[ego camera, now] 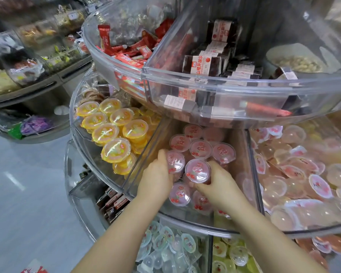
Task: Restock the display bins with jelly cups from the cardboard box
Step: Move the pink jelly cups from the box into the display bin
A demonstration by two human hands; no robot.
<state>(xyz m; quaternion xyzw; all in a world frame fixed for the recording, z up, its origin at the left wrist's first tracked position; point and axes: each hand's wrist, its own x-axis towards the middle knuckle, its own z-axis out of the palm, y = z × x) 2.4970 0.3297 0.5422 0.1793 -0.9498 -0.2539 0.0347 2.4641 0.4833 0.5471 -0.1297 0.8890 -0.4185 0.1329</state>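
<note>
**Inspector:** Report the middle tier, from the left.

**Assistant:** The leftmost compartment holds yellow jelly cups [114, 133], lids up, packed in overlapping rows against the clear outer wall. A transparent divider [146, 154] separates them from the centre bin [242, 164].

**Inspector:** And the centre bin?

**Assistant:** It holds pink jelly cups [200, 149] with cherry-printed lids, most of them upright. Both hands are inside it. The left hand [155, 176] has its fingers curled round one pink cup [175, 161] at the left side of the cluster. The right hand [217, 182] grips another pink cup [197, 171] from the right and below, thumb under its rim. The two held cups touch each other.

**Inspector:** Further right?

**Assistant:** The next compartment holds pale peach jelly cups [303, 174], lying loose at mixed angles, some lids up, some on their sides.

**Inspector:** Other tiers?

**Assistant:** Above, the top tier carries red wrapped sticks [130, 54] on the left and dark labelled blocks [203, 65] on the right. Below, the lowest tier shows clear small jelly cups [165, 247] and yellow-green ones [230, 255] beside them. The cardboard box does not appear in this view.
</note>
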